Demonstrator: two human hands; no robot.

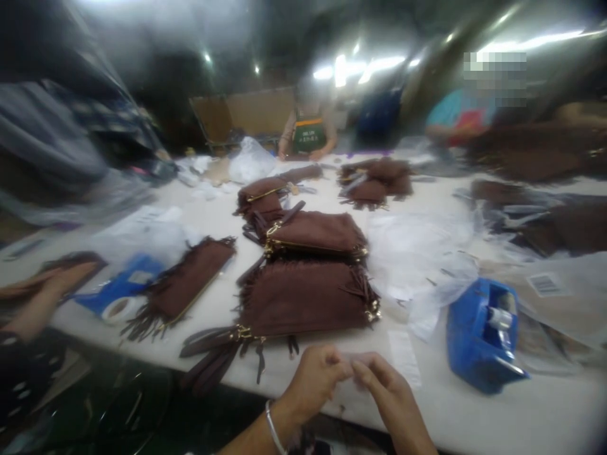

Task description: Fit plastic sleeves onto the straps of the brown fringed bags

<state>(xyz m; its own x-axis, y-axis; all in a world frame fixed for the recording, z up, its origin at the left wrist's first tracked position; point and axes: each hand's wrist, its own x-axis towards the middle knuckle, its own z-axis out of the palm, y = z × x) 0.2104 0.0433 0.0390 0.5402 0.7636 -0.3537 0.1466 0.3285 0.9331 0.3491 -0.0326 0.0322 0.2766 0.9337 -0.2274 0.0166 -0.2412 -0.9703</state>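
Note:
Low over the table's near edge, my left hand (313, 378), with a silver bangle (274, 427) at its wrist, is closed in a pinch. My right hand (387, 387) pinches too, its fingertips nearly meeting the left ones. Something pale and thin may lie between them, but blur hides what it is. Just beyond lies a brown fringed bag (303, 298) with a gold zipper and metal rings, its dark strap (213, 354) drooping over the edge. A second brown bag (317, 231) sits right behind it. Neither hand touches the bags.
A blue tape dispenser (481, 335) stands at the right beside clear plastic bags (422, 259). To the left are another fringed bag (194, 278) and a blue dispenser (128, 281). A co-worker's hands (61, 281) are at far left; another person (308, 133) works opposite.

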